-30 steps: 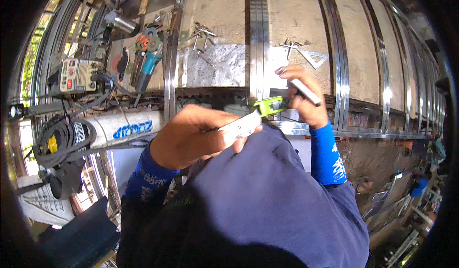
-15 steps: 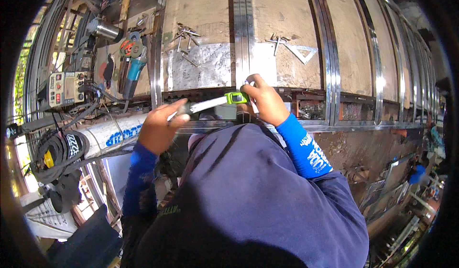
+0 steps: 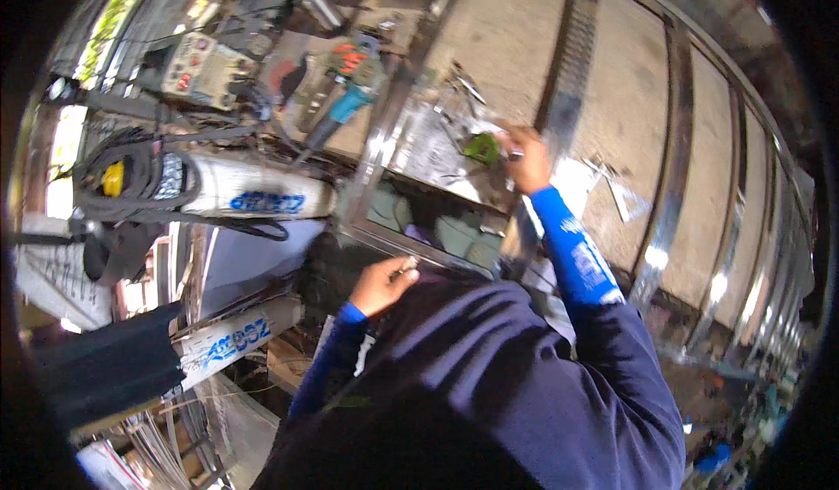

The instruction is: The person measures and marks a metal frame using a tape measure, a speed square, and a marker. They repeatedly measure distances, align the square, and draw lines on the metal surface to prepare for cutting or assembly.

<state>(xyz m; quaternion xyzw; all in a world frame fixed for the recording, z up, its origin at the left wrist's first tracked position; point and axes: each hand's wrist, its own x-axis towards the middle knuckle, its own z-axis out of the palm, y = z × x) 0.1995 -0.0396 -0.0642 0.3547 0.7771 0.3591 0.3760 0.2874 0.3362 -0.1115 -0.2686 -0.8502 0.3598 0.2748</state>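
Observation:
My right hand (image 3: 527, 159) reaches over the grey metal sheet (image 3: 430, 145) on the workbench. Its fingers are closed at a green tape measure (image 3: 482, 148), blurred by motion; a thin pale item also shows by the fingers. No blade is visible out of the case. Low in front of my body is my left hand (image 3: 383, 286), its thumb and fingers pinched around a small greyish thing (image 3: 409, 264) too small to name. Several metal clamps (image 3: 468, 88) lie just beyond the tape measure. To the right of my right hand rests a triangular square (image 3: 626, 200).
Shiny metal bars (image 3: 669, 140) cross the wooden bench top. A teal angle grinder (image 3: 343, 114) lies at the left, near a welding machine (image 3: 205, 70). Coiled black cable (image 3: 122, 175) hangs by a white cylinder (image 3: 262, 184). A steel tumbler (image 3: 319, 5) stands farther back.
My view has swung left. My hands have drawn apart: the right moved forward with the tape measure, the left dropped toward my body. The stretched blade is no longer visible between them.

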